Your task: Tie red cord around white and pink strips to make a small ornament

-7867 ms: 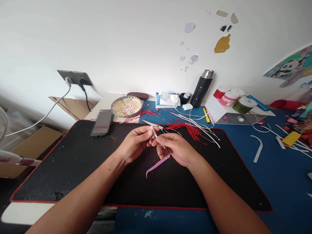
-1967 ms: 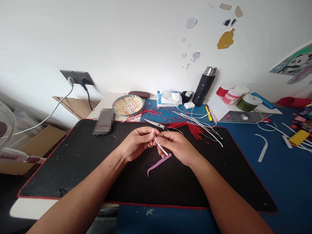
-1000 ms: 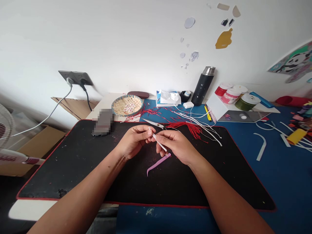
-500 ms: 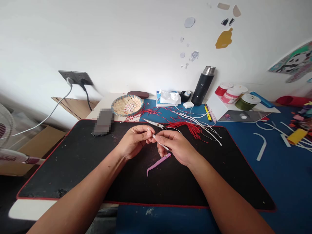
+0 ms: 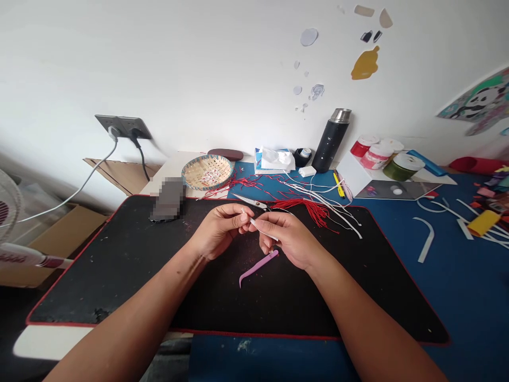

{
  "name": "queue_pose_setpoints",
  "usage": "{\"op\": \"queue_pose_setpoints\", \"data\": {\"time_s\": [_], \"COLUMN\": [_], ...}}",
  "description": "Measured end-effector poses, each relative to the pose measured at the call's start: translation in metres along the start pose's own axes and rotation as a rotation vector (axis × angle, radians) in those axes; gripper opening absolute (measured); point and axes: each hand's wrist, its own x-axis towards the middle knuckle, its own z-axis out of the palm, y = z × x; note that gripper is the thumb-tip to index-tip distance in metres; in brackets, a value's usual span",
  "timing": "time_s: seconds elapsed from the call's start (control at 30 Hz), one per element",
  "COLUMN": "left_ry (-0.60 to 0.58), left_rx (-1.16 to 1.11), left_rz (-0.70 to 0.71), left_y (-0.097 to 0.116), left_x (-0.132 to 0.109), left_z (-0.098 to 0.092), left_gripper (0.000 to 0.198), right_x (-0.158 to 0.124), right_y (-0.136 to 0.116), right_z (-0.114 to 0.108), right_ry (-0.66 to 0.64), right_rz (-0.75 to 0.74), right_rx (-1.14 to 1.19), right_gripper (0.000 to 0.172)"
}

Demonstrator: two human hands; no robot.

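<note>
A thin white strip (image 5: 253, 222) runs between my two hands above the black mat. My left hand (image 5: 221, 229) pinches one end of it between thumb and forefinger. Closed on the strip a little farther along is my right hand (image 5: 289, 239), its thumb lying over the strip and hiding part of it. Just below the right fingers, pink curved tweezers (image 5: 259, 268) lie on the mat. Scissors (image 5: 252, 201) rest behind my hands, their handles partly covered. A bundle of red cords (image 5: 314, 211) and several white cords (image 5: 338, 208) spread behind my right hand.
The black mat (image 5: 119, 265) covers much of the blue table. At the back stand a woven basket (image 5: 191, 180) with small scraps, a tissue box (image 5: 274, 160) and a black thermos (image 5: 331, 140). Thread spools (image 5: 403, 166) sit on a stand at right; a blurred dark object (image 5: 169, 199) is at left.
My right thumb and fingers have shifted slightly along the strip, so less of its lower end shows. My left hand keeps its place.
</note>
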Motion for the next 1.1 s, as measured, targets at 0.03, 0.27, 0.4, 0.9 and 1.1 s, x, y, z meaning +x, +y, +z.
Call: {"op": "queue_pose_setpoints", "data": {"time_s": [0.03, 0.27, 0.4, 0.9, 1.1], "left_ry": [-0.003, -0.022, -0.033, -0.019, -0.07], "left_rx": [0.0, -0.006, -0.001, 0.016, 0.011], "left_rz": [0.002, -0.007, -0.007, 0.045, -0.043], "left_y": [0.0001, 0.0008, 0.0006, -0.0002, 0.001], "left_x": [-0.0001, -0.0003, -0.0004, -0.0002, -0.0012], "left_z": [0.0004, 0.0025, 0.0017, -0.0019, 0.0009], "left_gripper": [0.028, 0.029, 0.028, 0.025, 0.035], "right_x": [0.0, 0.0, -0.0005, -0.0012, 0.0003], "right_y": [0.0001, -0.0001, -0.0022, -0.0019, 0.0007], "right_z": [-0.0003, -0.0021, -0.0016, -0.0028, -0.0049], "right_ry": [-0.001, -0.018, -0.019, -0.009, 0.014], "right_rz": [0.006, 0.026, 0.033, 0.034, 0.011], "right_rx": [0.013, 0.043, 0.042, 0.056, 0.049], "right_gripper": [0.031, 0.029, 0.029, 0.029, 0.029]}}
